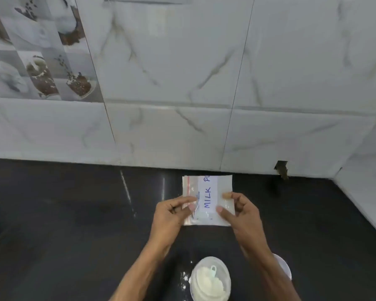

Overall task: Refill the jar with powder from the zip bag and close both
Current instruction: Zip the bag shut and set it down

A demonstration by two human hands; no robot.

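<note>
- Zip bag (208, 199) lying flat on the dark counter (74, 213), just in front of the tiled wall (182, 131); handwritten label on it reads "MILK PO…", rest cut off.
- Left hand (172, 216) at the bag's left edge, thumb and fingers pinched on the red zip strip; seemingly pressing the seal, though whether fully shut cannot be told.
- Right hand (239, 211) at the bag's right side, fingers curled lightly over the edge, steadying it against the counter rather than lifting.
- Jar (210, 279) open, well nearer the person than the bag, heaped with white powder and a small scoop on top; filling judged done.
- Spilled powder (185, 279) on the counter just left of the jar.
- White lid (283, 266) nearer than the bag and right of the jar, partly hidden by the right forearm.
- Left to do, by this view: finish the zip, then lid the jar.
</note>
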